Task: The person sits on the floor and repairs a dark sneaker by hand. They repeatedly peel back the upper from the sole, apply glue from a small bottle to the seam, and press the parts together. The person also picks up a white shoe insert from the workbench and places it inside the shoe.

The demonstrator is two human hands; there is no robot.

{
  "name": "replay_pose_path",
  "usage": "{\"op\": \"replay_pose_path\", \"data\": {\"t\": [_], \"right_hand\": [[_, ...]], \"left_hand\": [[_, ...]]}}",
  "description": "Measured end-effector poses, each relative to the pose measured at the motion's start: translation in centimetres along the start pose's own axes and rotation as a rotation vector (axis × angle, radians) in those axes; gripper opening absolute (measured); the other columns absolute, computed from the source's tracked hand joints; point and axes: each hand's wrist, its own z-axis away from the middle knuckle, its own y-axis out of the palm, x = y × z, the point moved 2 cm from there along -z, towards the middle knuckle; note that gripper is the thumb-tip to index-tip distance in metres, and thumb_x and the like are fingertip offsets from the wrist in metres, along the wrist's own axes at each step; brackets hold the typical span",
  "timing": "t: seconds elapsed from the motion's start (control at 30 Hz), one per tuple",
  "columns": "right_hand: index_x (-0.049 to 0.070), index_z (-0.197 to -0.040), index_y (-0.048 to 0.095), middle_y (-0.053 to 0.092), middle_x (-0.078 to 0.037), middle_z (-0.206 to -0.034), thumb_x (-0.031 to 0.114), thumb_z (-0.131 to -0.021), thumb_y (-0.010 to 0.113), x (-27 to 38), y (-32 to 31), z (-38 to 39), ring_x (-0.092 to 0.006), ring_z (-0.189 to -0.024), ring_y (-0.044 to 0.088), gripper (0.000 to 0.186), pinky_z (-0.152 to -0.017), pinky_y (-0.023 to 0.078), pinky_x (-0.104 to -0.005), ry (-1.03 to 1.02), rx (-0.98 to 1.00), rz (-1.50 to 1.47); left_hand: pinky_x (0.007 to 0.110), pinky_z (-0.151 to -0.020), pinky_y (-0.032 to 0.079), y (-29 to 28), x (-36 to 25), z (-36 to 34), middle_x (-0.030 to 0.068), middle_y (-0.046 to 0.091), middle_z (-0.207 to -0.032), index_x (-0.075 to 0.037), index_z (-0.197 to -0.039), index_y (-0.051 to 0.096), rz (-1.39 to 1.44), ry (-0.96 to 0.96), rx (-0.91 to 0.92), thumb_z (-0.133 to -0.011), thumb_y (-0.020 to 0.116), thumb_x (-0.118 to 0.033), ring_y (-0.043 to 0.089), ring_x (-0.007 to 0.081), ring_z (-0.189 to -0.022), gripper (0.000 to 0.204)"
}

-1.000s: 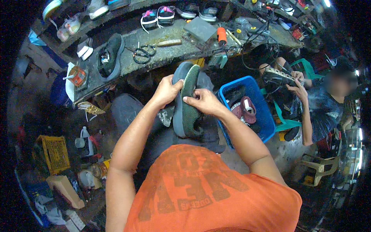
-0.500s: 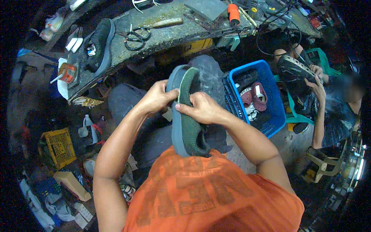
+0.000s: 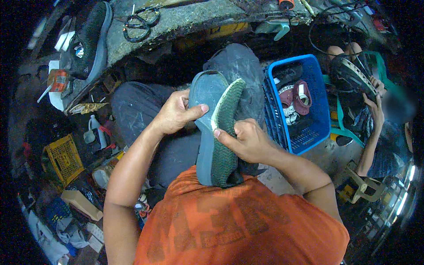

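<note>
At left, a dark knit shoe [image 3: 93, 42], then black loop-handled scissors [image 3: 142, 26] lie on the grey bench [image 3: 185, 20]; at right, a blue plastic basket [image 3: 322, 106] holds maroon clogs [image 3: 301, 106]. Above my dark trousers [image 3: 137, 104], my left hand [image 3: 176, 112] clasps a grey rubber sole [image 3: 208, 88], thumb on its inner face; my right hand [image 3: 252, 141] grips the green knit upper [image 3: 227, 115], parted at the toe.

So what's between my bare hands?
The head view shows a shoe's grey rubber sole and dark green knit upper, parted at the toe, between your left hand and right hand.
</note>
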Motion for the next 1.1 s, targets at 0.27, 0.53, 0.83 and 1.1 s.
{"op": "replay_pose_path", "data": {"t": [0.27,0.53,0.83,1.1], "right_hand": [[0.0,-0.054,0.052,0.055,-0.024,-0.056,0.044,-0.094,0.07,-2.1,2.2,2.8,-0.0414,-0.053,0.059,0.063,-0.054,0.043,-0.0531,-0.003,-0.259,-0.076],[-0.001,-0.057,0.056,0.056,-0.025,-0.058,0.043,-0.094,0.071,0.3,2.7,5.2,-0.0423,-0.055,0.06,0.06,-0.054,0.043,-0.0537,-0.059,-0.403,0.085],[0.007,-0.051,0.051,0.056,-0.016,-0.055,0.031,-0.088,0.079,2.6,3.8,5.3,-0.0374,-0.053,0.058,0.052,-0.057,0.044,-0.0507,-0.429,-0.553,0.127],[0.001,-0.058,0.058,0.062,-0.021,-0.061,0.032,-0.09,0.075,3.3,4.2,4.1,-0.0404,-0.053,0.061,0.048,-0.057,0.048,-0.0504,-0.309,-0.579,0.118]], "left_hand": [[0.031,-0.086,0.055,0.5,1.7,-0.3,0.0039,0.074,-0.106,0.002,-0.117,0.068,0.026,0.02,0.066,-0.099,0.073,-0.019,0.067,0.0108,-0.092,0.028],[0.026,-0.065,0.052,1.4,1.9,0.3,0.0004,0.073,-0.094,-0.001,-0.112,0.068,0.014,0.126,-0.017,-0.096,0.073,-0.024,0.064,0.0077,-0.076,0.028],[0.031,-0.067,0.061,-0.1,-1.1,4.1,0.0047,0.074,-0.103,-0.003,-0.127,0.062,0.002,0.196,0.019,-0.098,0.073,-0.028,0.072,0.0128,-0.084,0.04],[0.035,-0.081,0.058,2.8,-1.5,3.5,0.0087,0.073,-0.107,0.0,-0.129,0.061,-0.028,0.232,-0.129,-0.099,0.069,-0.036,0.07,0.0173,-0.094,0.047]]}}
